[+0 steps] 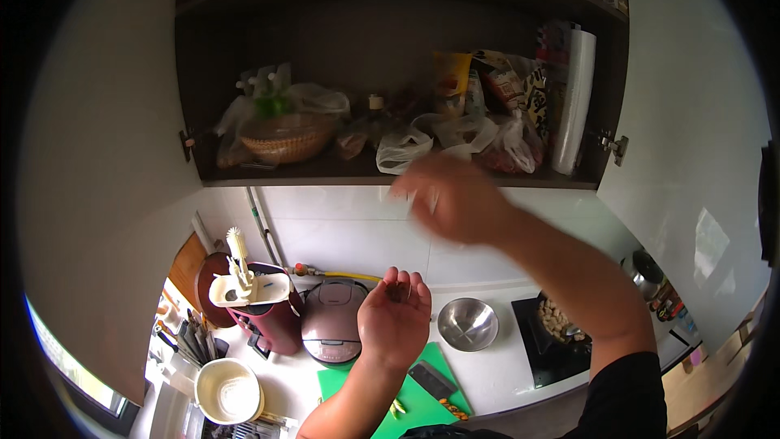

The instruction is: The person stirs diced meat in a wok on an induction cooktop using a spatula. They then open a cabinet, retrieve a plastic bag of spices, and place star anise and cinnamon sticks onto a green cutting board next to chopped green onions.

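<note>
My left hand [395, 326] is raised palm up above the counter, its fingers slightly curled. Small dark brown pieces [397, 291], too small to name, lie in it near the finger bases. My right hand [457, 201], blurred by motion, is at the lower front edge of the open wall cabinet [292, 183]. Just behind it on the shelf sits a white plastic bag [402, 152]. Whether the right fingers hold anything is hidden by the blur. To the right are a knotted clear bag [515, 149] with reddish contents and several food packets [506, 82].
Below are a rice cooker [332, 323], a steel bowl [468, 324], and a green cutting board [420, 411] bearing a cleaver [432, 379]. A pan of food pieces [553, 320] sits on the cooktop [536, 366] at right. Cabinet doors [682, 103] stand open on both sides.
</note>
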The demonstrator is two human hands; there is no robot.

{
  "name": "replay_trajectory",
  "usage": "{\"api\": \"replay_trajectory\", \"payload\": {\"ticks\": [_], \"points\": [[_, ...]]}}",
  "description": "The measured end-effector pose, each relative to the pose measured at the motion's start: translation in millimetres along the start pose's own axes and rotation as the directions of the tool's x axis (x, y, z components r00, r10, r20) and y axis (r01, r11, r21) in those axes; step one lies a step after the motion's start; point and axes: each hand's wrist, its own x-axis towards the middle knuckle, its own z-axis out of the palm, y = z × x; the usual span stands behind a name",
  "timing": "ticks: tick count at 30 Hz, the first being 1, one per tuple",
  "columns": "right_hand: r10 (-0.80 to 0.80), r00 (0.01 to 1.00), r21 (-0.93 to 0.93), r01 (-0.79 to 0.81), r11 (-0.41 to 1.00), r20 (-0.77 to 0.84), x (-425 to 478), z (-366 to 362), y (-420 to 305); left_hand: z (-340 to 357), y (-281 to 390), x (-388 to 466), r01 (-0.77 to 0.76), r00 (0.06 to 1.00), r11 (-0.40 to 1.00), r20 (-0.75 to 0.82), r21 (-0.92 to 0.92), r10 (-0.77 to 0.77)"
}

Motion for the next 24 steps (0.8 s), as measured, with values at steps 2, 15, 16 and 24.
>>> {"api": "replay_trajectory", "payload": {"ticks": [2,15,16,24], "points": [[0.446,0.894,-0.071,-0.443,0.894,0.043,39,-28,25,16,-3,-10,-0.061,0.986,0.998,-0.151,0.036,0.065],[0.661,0.535,-0.348,-0.573,0.742,0.526,66,-10,95,15,-1,-24,-0.177,0.950,0.972,-0.232,0.155,0.210],[0.677,0.541,-0.352,-0.588,0.728,0.499,66,-6,96,15,0,-24,-0.186,0.948,0.970,-0.231,0.158,0.219],[0.626,0.617,-0.323,-0.540,0.778,0.477,71,24,130,11,7,-25,-0.214,0.946,0.957,-0.204,0.196,0.253]]}}
